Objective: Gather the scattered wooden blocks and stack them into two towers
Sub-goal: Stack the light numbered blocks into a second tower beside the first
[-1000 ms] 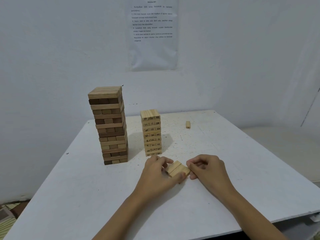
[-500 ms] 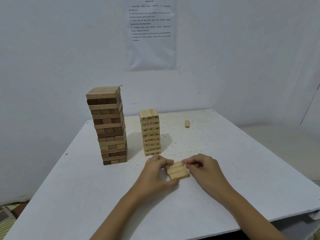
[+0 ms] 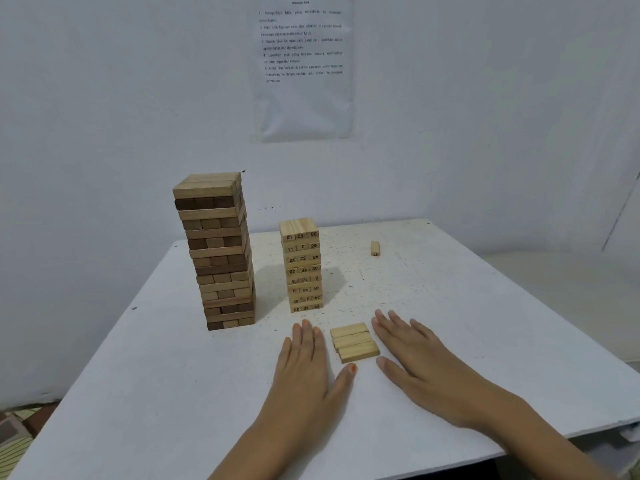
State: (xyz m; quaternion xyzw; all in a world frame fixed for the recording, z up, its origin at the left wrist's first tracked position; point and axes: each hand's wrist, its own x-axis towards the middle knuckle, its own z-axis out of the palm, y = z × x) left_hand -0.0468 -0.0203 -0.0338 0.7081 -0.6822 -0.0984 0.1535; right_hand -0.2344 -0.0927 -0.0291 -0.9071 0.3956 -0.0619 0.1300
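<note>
- A white table [image 3: 138,375] fills the lower part of the view, seen from the person's head, with a white wall behind it.
- Clock directions below are centred on a row of three pale wooden blocks [image 3: 354,341]. Twelve points away from the person.
- The three blocks lie flat on the table, side by side with their long edges touching, near the person's edge of the table.
- The left hand [image 3: 306,368] lies at 8 o'clock, just beside the row. It is palm down, released, with straight fingers, and holds nothing.
- Its thumb tip sits close to the nearest block's corner; I cannot tell whether it touches.
- The right hand [image 3: 415,355] lies at 4 o'clock, also flat and released, with its fingers spread. Its thumb tip is just beside the nearest block's end.
- At 11 o'clock, near the row, stands a short tower of pale blocks [image 3: 303,266], upright, with printed numbers on the block ends.
- At 10 o'clock, farther off, stands a taller tower of mixed light and dark brown blocks [image 3: 218,251]. It leans slightly.
- At 1 o'clock, well apart, a single pale block [image 3: 375,248] lies alone near the far side of the table.
- A printed paper sheet [image 3: 304,67] hangs on the wall at 12 o'clock; its text is too small to read.
</note>
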